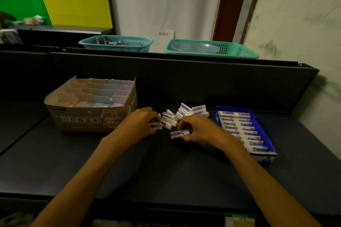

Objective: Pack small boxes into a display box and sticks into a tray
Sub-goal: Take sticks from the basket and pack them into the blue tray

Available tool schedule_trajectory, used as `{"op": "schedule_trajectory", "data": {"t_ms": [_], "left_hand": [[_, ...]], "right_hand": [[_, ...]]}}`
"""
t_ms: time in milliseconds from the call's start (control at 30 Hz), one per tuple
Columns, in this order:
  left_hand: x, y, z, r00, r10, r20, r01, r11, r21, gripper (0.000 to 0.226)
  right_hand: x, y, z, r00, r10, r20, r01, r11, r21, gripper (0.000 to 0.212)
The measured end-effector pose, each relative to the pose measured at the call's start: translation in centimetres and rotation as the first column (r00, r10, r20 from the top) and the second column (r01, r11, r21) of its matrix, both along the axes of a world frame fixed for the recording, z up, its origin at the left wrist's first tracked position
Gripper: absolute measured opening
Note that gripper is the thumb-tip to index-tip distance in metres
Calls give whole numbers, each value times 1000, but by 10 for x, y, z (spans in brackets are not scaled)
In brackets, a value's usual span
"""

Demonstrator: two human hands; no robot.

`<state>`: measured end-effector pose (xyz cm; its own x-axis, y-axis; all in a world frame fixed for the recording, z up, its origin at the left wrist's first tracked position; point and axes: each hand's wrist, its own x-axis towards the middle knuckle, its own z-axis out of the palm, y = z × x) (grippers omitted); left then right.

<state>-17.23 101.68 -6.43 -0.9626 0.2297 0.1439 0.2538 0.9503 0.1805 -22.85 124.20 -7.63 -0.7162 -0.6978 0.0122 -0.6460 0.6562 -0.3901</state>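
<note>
On the dark table lies a loose pile of white sticks (186,112) with blue labels. My left hand (142,123) grips one white stick (154,126) at the pile's left edge. My right hand (199,128) pinches another white stick (180,133) just in front of the pile. A blue tray (269,134) to the right holds a row of several sticks lying side by side. On the left stands a cardboard display box (88,118) with dividers, filled with several small pastel boxes (103,96).
A raised dark ledge runs behind the table. On it stand a teal basket (118,43) with small metal items and a green basket (239,51) holding a bluish lid. A white paper sign (163,34) leans on the wall between them.
</note>
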Motion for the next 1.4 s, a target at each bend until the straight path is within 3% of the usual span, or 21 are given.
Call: {"op": "schedule_trajectory", "data": {"t_ms": [233, 467, 700, 967, 1167, 1400], "left_hand": [[-4, 16, 8, 997, -50, -57, 51, 999, 18, 37], [-11, 38, 12, 991, -91, -101, 100, 991, 86, 39], [-29, 61, 15, 978, -132, -164, 156, 978, 140, 34], [-42, 94, 24, 978, -120, -168, 153, 969, 195, 31], [-58, 118, 24, 981, -98, -169, 134, 967, 218, 34], [-80, 145, 22, 977, -130, -166, 159, 972, 174, 33]], "right_hand": [[-3, 13, 7, 998, -14, -57, 10, 997, -75, 39], [-2, 38, 15, 990, -77, -117, 59, 987, -150, 33], [-9, 62, 18, 991, -131, -36, 118, 962, -248, 31], [-23, 98, 27, 989, -144, 31, 145, 916, -375, 47], [-39, 133, 30, 967, -192, 168, 252, 824, -508, 28], [-56, 168, 28, 954, -245, 175, 301, 805, -512, 27]]}}
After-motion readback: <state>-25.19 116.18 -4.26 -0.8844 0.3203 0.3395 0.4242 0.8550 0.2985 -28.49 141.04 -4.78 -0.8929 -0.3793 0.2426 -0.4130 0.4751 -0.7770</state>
